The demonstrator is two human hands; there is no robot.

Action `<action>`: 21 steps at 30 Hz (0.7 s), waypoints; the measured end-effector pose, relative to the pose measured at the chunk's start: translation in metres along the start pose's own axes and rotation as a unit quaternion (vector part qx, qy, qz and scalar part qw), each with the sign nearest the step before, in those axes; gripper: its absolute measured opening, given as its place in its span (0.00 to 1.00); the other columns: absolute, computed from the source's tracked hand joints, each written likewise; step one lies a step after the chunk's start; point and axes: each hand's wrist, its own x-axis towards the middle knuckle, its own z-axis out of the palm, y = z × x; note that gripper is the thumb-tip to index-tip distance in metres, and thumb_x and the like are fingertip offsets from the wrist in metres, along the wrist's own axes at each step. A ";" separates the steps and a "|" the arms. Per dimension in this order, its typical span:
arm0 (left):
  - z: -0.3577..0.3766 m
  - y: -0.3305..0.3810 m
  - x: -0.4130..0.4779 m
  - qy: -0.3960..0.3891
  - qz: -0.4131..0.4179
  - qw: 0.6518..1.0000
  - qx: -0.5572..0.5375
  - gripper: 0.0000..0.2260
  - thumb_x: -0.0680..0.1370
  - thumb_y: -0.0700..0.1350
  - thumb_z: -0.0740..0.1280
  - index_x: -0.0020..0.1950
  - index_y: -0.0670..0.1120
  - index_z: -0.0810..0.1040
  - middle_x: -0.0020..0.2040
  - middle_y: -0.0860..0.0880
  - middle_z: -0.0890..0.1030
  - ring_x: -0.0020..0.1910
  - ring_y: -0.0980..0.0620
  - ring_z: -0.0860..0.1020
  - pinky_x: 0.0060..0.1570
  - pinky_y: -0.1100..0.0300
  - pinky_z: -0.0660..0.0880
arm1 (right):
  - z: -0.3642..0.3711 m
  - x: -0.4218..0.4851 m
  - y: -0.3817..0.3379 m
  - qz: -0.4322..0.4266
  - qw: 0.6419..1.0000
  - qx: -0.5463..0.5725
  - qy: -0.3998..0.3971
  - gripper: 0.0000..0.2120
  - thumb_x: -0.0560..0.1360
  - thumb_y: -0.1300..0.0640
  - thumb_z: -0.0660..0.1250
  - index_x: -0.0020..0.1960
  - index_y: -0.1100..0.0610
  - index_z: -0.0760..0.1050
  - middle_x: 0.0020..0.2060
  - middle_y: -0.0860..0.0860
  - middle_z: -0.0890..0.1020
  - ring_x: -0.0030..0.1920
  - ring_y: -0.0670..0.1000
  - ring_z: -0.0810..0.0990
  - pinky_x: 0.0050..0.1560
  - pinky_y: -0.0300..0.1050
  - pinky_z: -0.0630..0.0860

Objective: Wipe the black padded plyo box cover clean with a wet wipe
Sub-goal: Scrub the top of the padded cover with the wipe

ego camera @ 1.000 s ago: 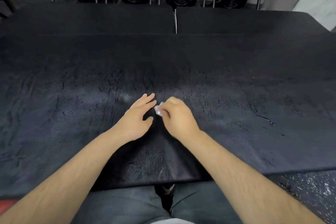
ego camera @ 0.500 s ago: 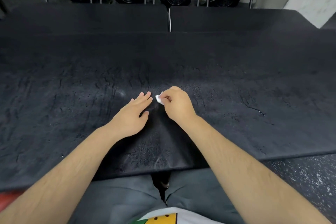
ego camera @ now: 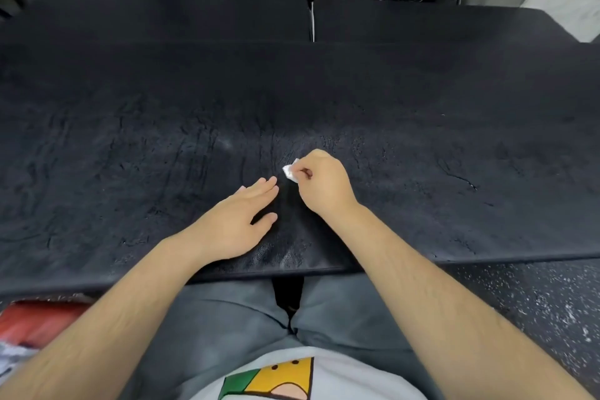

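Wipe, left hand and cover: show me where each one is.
wipe [ego camera: 290,173]: head view, the white corner that shows.
left hand [ego camera: 240,217]: head view, back of the hand.
cover [ego camera: 422,140]: head view, bare cracked top.

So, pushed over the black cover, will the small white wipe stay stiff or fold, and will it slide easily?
Probably floppy: the wipe is bunched into a small wad, pinched by the right hand. Likely very light, as that pinch alone holds it. It may drag, not glide: the cover looks cracked and rough.
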 end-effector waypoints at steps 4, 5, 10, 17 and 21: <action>0.003 0.000 -0.006 0.014 0.008 1.000 -0.008 0.26 0.84 0.48 0.60 0.81 0.52 0.57 0.80 0.59 0.52 0.78 0.64 0.47 0.71 0.73 0.39 | 0.003 -0.047 -0.013 -0.081 0.995 0.015 -0.052 0.11 0.78 0.61 0.65 0.40 0.56 0.82 0.38 0.47 0.74 0.41 0.49 0.75 0.44 0.45 0.73; 0.004 0.000 -0.006 0.018 0.006 1.000 -0.001 0.26 0.84 0.49 0.60 0.81 0.50 0.57 0.80 0.59 0.52 0.78 0.63 0.47 0.71 0.72 0.39 | -0.001 -0.045 -0.010 -0.086 0.995 0.003 -0.059 0.10 0.78 0.61 0.65 0.40 0.57 0.82 0.37 0.47 0.75 0.41 0.49 0.75 0.44 0.47 0.74; 0.005 0.002 -0.008 0.008 -0.003 1.000 0.020 0.26 0.85 0.50 0.57 0.82 0.48 0.54 0.81 0.59 0.49 0.79 0.62 0.46 0.71 0.70 0.38 | -0.011 -0.016 0.003 -0.010 1.000 -0.019 0.010 0.14 0.80 0.59 0.65 0.40 0.66 0.78 0.38 0.61 0.78 0.42 0.59 0.78 0.44 0.57 0.77; 0.008 -0.003 -0.019 -0.019 0.000 0.999 0.032 0.27 0.85 0.52 0.57 0.82 0.49 0.52 0.81 0.59 0.46 0.78 0.63 0.43 0.73 0.69 0.38 | -0.013 -0.063 -0.002 -0.057 0.997 0.026 -0.051 0.15 0.80 0.53 0.66 0.36 0.55 0.80 0.34 0.49 0.74 0.38 0.49 0.74 0.42 0.45 0.73; 0.009 0.000 -0.021 -0.017 -0.003 0.999 0.037 0.27 0.85 0.52 0.56 0.82 0.49 0.52 0.81 0.60 0.46 0.79 0.63 0.43 0.74 0.67 0.38 | -0.010 -0.069 -0.003 -0.028 0.999 0.003 0.015 0.17 0.80 0.55 0.64 0.34 0.60 0.75 0.33 0.55 0.74 0.37 0.54 0.75 0.39 0.51 0.74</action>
